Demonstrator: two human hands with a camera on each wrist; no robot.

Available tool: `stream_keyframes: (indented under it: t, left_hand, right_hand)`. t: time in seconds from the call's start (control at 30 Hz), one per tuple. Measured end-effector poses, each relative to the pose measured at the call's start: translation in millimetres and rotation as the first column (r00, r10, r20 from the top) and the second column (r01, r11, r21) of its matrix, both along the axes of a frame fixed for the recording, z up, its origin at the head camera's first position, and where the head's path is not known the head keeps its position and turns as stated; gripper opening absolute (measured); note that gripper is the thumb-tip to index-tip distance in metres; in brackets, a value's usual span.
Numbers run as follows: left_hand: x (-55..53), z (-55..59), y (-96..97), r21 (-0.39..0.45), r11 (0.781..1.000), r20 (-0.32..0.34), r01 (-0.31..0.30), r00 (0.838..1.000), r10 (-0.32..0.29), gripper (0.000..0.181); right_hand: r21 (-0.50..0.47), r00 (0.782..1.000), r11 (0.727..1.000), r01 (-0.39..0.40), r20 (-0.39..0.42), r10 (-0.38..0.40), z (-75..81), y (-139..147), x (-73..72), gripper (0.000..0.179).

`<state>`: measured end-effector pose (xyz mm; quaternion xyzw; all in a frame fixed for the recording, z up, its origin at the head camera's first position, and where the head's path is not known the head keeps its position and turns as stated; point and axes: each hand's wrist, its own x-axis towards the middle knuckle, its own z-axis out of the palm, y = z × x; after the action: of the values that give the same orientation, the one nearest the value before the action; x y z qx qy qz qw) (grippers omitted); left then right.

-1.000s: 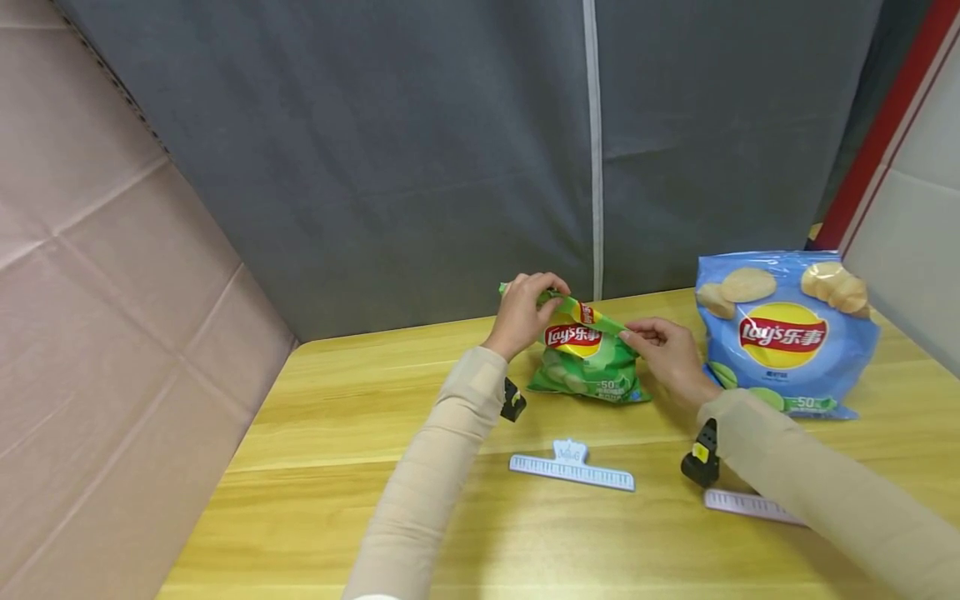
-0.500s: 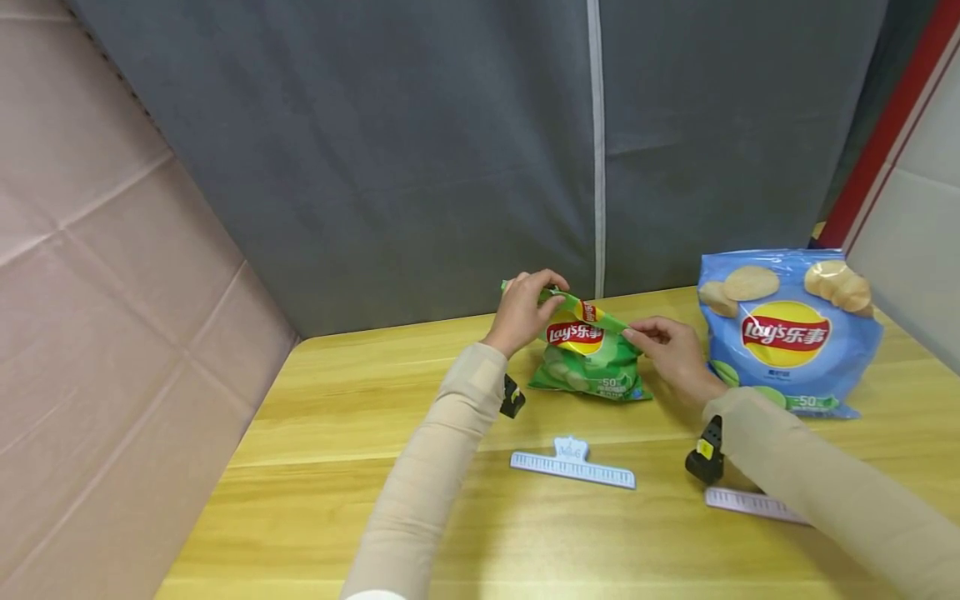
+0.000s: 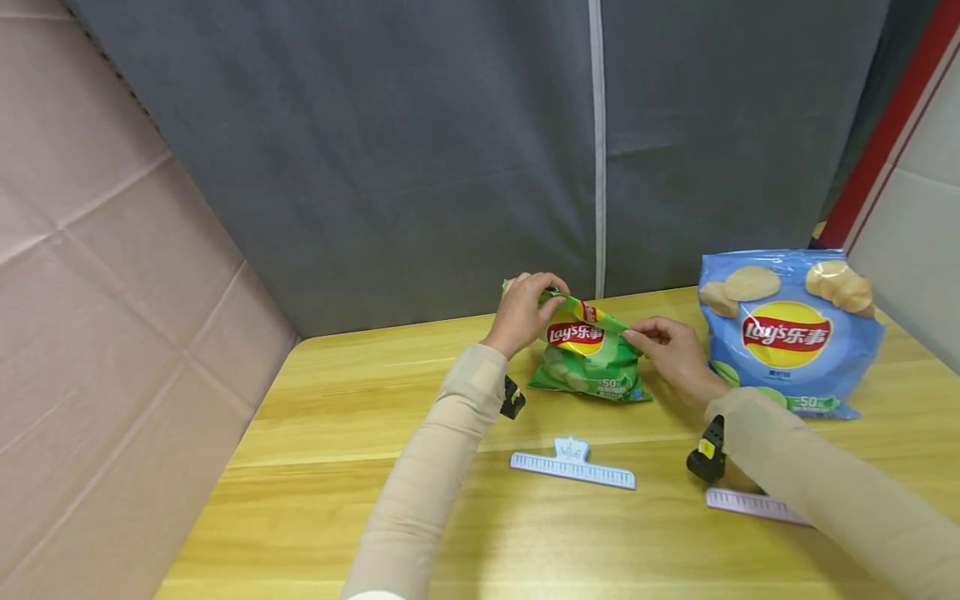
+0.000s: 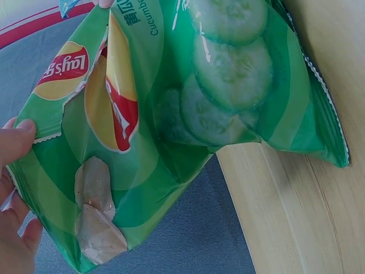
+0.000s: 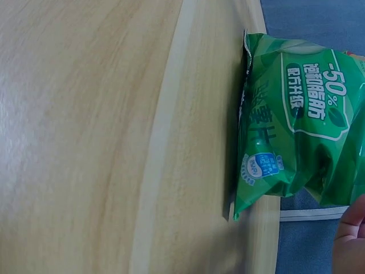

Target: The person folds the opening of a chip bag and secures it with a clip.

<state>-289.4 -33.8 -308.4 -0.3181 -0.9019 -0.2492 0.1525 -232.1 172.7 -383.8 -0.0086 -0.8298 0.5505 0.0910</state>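
Green chip bag (image 3: 583, 367): stands near the far edge of the table (image 3: 360, 425).
Left hand (image 3: 523, 312): pinches the left end of the folded top (image 3: 591, 313).
Right hand (image 3: 671, 354): pinches its right end.
Long axis of folded top: hand to hand, bag between them.
Blue clip (image 3: 573, 470): nearer the person, bar roughly parallel to the fold, neither hand clearly closer.

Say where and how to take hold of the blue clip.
Probably by the tab of the blue clip, pinched across its left and right edges, coming from above. The clip appears to lie flat on the table; its narrow tab juts from mid-bar toward the green bag, uncovered. Any gap under the tab can't be seen.
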Motion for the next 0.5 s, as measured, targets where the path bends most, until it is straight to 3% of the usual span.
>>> stream_keyframes:
  t: [0.27, 0.5]
  left_hand:
    - [-0.1, -1.6, 0.4, 0.006, 1.000, -0.038, -0.002, 0.999, 0.002, 0.012]
    - [-0.5, -1.8, 1.1, 0.020, 1.000, -0.057, 0.000, 0.998, 0.001, 0.011]
  right_hand:
    - [0.026, 0.999, 1.000, -0.007, -0.036, 0.008, 0.1, 3.0, -1.4, 0.036]
    - [0.017, 1.000, 1.000, -0.012, -0.004, 0.012, 2.3, 5.1, -0.7, 0.038]
